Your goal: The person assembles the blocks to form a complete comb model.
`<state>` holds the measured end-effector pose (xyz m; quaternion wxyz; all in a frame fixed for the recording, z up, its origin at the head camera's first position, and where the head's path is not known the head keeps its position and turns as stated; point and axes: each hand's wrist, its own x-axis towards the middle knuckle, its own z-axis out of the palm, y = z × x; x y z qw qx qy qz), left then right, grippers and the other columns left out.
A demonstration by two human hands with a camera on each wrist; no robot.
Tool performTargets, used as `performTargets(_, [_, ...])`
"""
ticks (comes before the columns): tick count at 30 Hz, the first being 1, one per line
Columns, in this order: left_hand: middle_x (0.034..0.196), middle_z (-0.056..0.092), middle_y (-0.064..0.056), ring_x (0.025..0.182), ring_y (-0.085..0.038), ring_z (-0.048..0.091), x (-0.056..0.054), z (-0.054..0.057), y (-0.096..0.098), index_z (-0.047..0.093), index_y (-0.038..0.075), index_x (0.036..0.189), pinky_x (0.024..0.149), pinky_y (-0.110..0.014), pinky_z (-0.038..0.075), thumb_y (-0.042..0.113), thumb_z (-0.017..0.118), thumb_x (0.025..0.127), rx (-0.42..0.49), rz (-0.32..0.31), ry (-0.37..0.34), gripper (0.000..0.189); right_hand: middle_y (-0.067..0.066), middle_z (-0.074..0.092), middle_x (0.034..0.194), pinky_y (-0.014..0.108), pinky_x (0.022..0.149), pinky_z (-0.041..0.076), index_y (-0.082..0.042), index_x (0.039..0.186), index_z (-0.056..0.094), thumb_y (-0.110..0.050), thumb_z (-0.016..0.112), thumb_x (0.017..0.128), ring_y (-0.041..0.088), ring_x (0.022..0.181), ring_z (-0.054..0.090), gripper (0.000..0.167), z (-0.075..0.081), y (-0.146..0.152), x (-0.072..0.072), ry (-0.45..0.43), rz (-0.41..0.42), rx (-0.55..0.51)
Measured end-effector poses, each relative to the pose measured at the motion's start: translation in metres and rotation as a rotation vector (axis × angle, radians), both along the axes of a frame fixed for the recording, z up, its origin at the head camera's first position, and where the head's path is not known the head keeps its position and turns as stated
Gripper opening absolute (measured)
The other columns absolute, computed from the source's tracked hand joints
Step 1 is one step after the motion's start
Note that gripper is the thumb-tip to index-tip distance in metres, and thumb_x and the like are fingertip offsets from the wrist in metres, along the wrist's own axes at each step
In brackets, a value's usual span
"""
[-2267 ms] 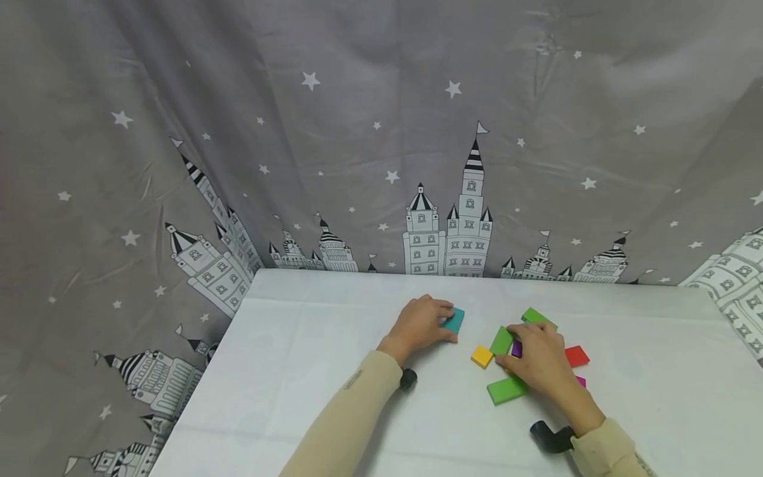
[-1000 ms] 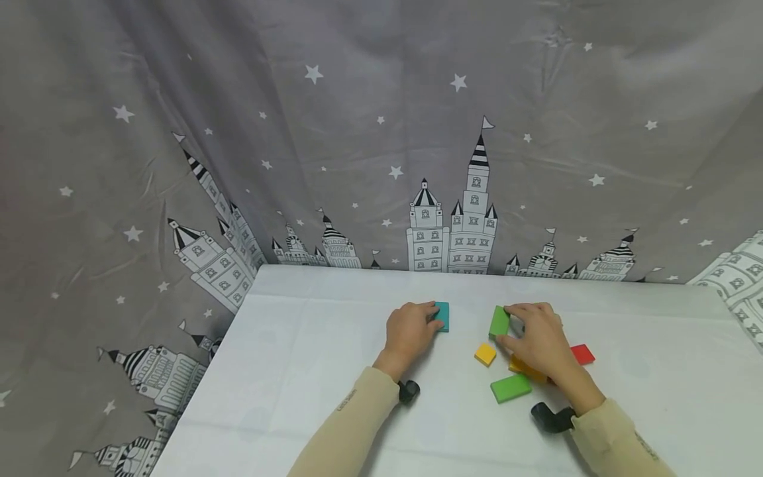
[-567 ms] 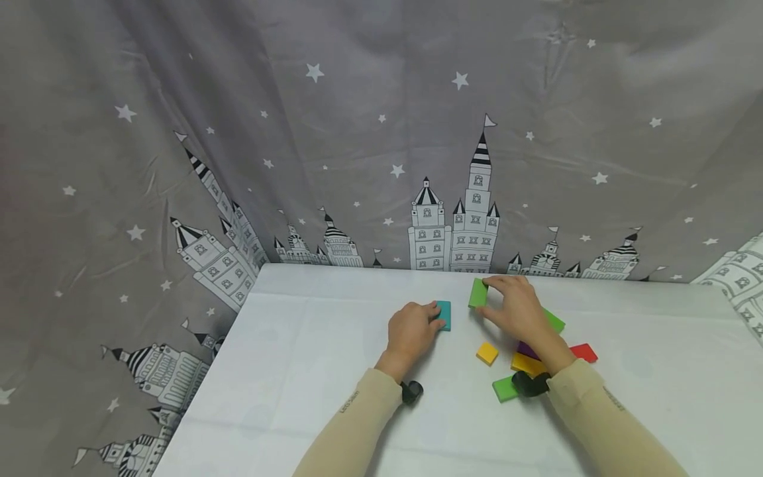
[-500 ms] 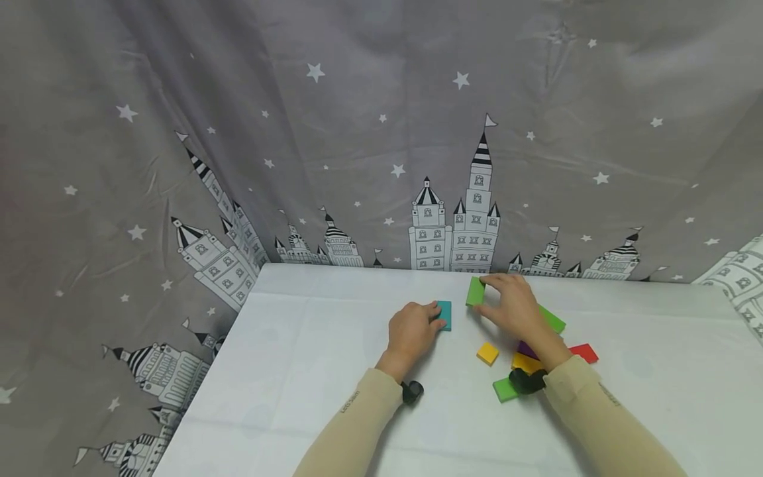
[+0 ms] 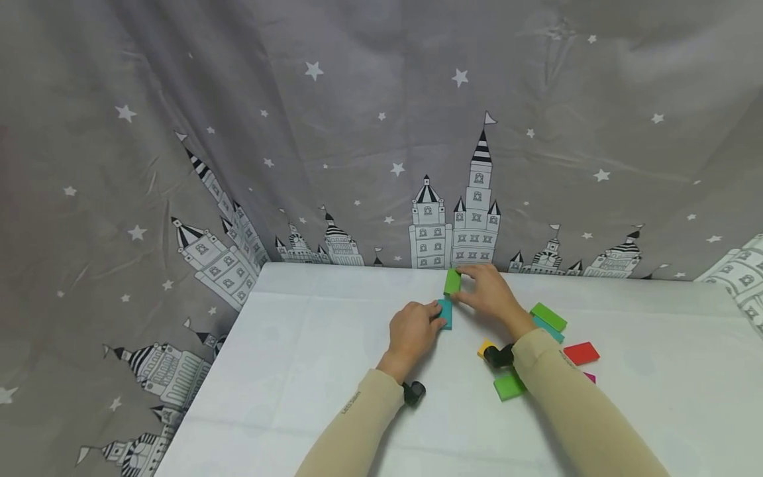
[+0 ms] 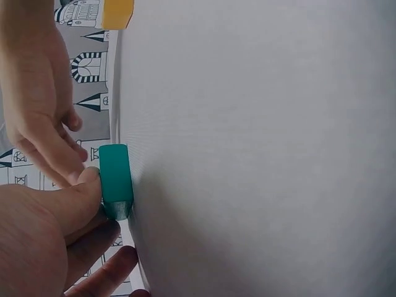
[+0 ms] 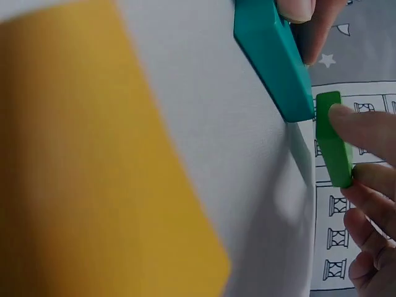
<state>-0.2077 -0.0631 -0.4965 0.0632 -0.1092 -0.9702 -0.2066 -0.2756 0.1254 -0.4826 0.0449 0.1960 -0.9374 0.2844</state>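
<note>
My left hand [image 5: 411,331] pinches a teal rectangular block [image 5: 446,315] on the white table, its thumb showing against the block [image 6: 116,173] in the left wrist view. Just beyond it, my right hand [image 5: 490,295] pinches a green block [image 5: 452,283] by its ends, between thumb and fingers. In the right wrist view the green block [image 7: 332,141] stands close to the far end of the teal block [image 7: 275,62]; whether the two touch cannot be told. A yellow square block [image 5: 485,348] lies partly hidden behind the device on the right wrist.
To the right on the white table [image 5: 322,358] lie loose blocks: a green one [image 5: 549,317], a teal one [image 5: 548,328], a red one [image 5: 581,353], a magenta one [image 5: 589,377] and a nearer green one [image 5: 508,386]. The right forearm hides others. A grey castle-print curtain [image 5: 357,99] hangs behind.
My right hand has carried the green block left and away from the pile to beyond the teal one. My left hand first shifted the teal block slightly left and straightened it, then stayed there.
</note>
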Motion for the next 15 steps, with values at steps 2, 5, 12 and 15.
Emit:
performTargets(2, [0.127, 0.068, 0.007, 0.099, -0.016, 0.067, -0.001, 0.001, 0.000, 0.071, 0.018, 0.124, 0.074, -0.032, 0.056, 0.037, 0.075, 0.089, 0.001, -0.003, 0.004, 0.041, 0.022, 0.061, 0.135, 0.056, 0.111, 0.038, 0.002, 0.131, 0.064, -0.030, 0.081, 0.083, 0.043, 0.129, 0.049, 0.060, -0.001, -0.001, -0.004, -0.012, 0.000, 0.008])
performTargets(5, [0.128, 0.068, 0.007, 0.099, -0.017, 0.067, -0.001, 0.002, 0.000, 0.070, 0.018, 0.125, 0.075, -0.032, 0.057, 0.037, 0.075, 0.089, -0.001, -0.006, 0.003, 0.041, 0.022, 0.061, 0.135, 0.056, 0.112, 0.037, 0.002, 0.130, 0.064, -0.030, 0.082, 0.083, 0.042, 0.129, 0.050, 0.059, -0.002, -0.003, -0.008, -0.032, 0.003, 0.015])
performTargets(12, [0.129, 0.067, 0.007, 0.101, -0.017, 0.067, -0.001, 0.003, 0.000, 0.069, 0.019, 0.127, 0.076, -0.035, 0.057, 0.037, 0.073, 0.091, -0.016, -0.011, -0.004, 0.041, 0.022, 0.062, 0.134, 0.055, 0.114, 0.036, 0.002, 0.129, 0.065, -0.028, 0.082, 0.083, 0.042, 0.130, 0.051, 0.057, -0.001, -0.006, -0.013, -0.078, 0.059, 0.026])
performTargets(15, [0.128, 0.068, 0.006, 0.102, -0.018, 0.068, 0.000, 0.003, 0.000, 0.069, 0.018, 0.127, 0.077, -0.035, 0.057, 0.037, 0.074, 0.091, -0.015, -0.010, 0.000, 0.042, 0.023, 0.062, 0.133, 0.055, 0.113, 0.037, 0.002, 0.128, 0.065, -0.026, 0.082, 0.083, 0.042, 0.128, 0.052, 0.056, -0.002, -0.005, -0.013, -0.100, 0.083, 0.006])
